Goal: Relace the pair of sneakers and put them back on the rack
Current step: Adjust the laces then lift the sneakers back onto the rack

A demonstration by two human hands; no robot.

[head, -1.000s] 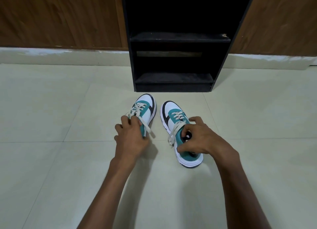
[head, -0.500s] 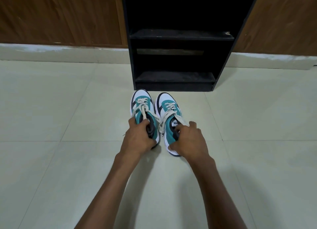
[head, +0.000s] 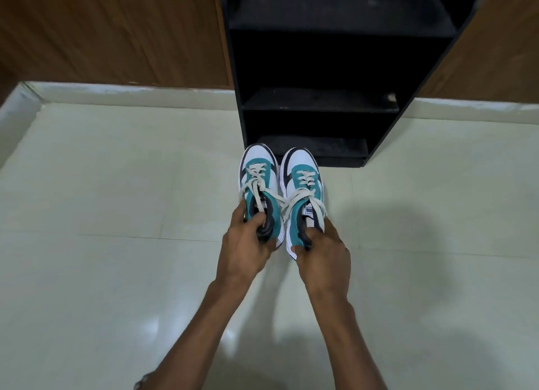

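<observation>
I hold one sneaker in each hand, toes pointing at the black rack (head: 379, 68). My left hand (head: 248, 243) grips the heel of the left sneaker (head: 258, 182), fingers (head: 256, 220) curled into its opening. My right hand (head: 320, 252) grips the heel of the right sneaker (head: 303, 191) the same way. The two shoes sit side by side, nearly touching, laces (head: 297, 202) tied and trailing loose across the gap. They hang just in front of the rack's bottom shelf (head: 344, 147), above the tiled floor (head: 116, 243). The shelves I can see are dark; no shoes show on them.
</observation>
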